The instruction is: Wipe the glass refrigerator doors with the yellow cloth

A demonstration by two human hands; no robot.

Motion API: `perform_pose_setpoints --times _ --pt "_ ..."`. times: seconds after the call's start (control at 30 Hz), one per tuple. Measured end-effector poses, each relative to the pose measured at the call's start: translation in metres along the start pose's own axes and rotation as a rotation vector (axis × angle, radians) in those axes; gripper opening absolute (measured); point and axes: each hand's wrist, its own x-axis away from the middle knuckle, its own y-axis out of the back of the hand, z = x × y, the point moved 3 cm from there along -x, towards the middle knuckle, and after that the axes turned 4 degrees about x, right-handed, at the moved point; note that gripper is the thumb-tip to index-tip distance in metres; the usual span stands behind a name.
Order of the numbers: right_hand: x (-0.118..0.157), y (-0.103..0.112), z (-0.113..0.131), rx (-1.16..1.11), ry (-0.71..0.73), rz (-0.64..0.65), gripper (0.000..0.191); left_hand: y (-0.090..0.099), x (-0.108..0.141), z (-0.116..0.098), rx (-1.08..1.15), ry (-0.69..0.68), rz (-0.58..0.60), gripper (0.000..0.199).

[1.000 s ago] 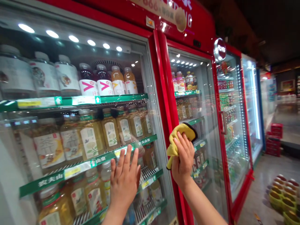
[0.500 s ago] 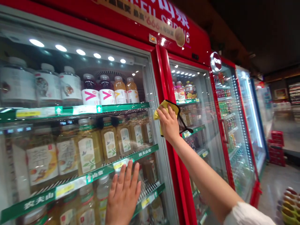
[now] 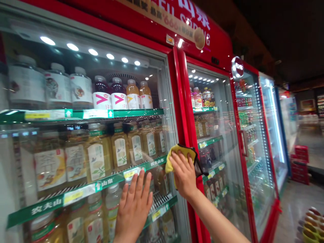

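Observation:
My right hand (image 3: 184, 173) presses a yellow cleaning cloth (image 3: 174, 153) with dark edging against the red frame (image 3: 180, 121) between two fridge doors. Its fingers lie over the cloth, and a dark flap of it hangs out to the right. My left hand (image 3: 134, 206) is flat, fingers stretched, at the glass door (image 3: 165, 81) of the left fridge, and holds nothing. Behind that glass stand bottled drinks, among them a tea bottle (image 3: 96, 157) with a white label on the middle shelf.
More glass-fronted fridges (image 3: 249, 135) run off to the right, one with a red handle (image 3: 244, 143). Red boxes (image 3: 300, 163) are stacked on the floor beyond. At the lower right corner sits a group of yellow and brown round items (image 3: 312, 226).
My right hand has slid the cloth down along the red door frame, from upper shelf height to about the middle shelf. My left hand stays almost where it was. The view has shifted slightly.

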Motion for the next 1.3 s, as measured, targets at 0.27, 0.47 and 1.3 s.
perform_pose_setpoints --times 0.27,0.47,1.3 --pt "-0.105 -0.018 0.008 -0.108 -0.211 -0.129 0.053 -0.004 0.003 0.000 0.014 0.013 -0.059 0.067" --pt "-0.074 -0.017 0.019 -0.140 -0.272 -0.118 0.058 -0.007 0.003 0.000 0.026 0.013 -0.063 0.067" --pt "-0.096 -0.015 0.039 -0.183 -0.162 -0.132 0.059 0.057 -0.001 0.043 -0.181 0.075 -0.079 0.074"
